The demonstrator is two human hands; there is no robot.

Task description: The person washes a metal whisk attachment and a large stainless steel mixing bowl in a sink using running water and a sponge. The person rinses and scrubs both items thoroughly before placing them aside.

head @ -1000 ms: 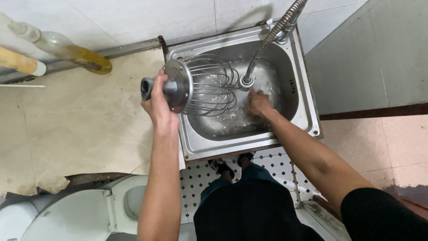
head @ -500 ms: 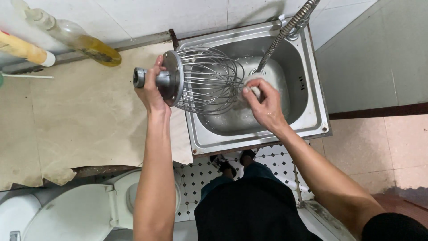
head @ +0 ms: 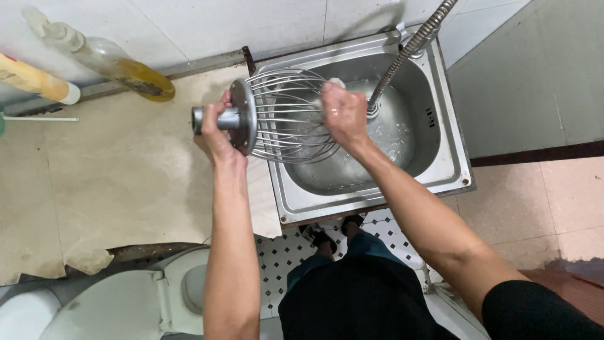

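Left hand (head: 217,135) around whisk (head: 277,116) shaft

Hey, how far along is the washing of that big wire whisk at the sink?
Midway, it seems. Done: the large metal wire whisk is already over the stainless steel sink, whose basin looks wet. In hand: the left hand grips the whisk's hub while the right hand rubs the wires. Left: I see no rinse water flowing from the flexible metal hose, and the whisk isn't set down.
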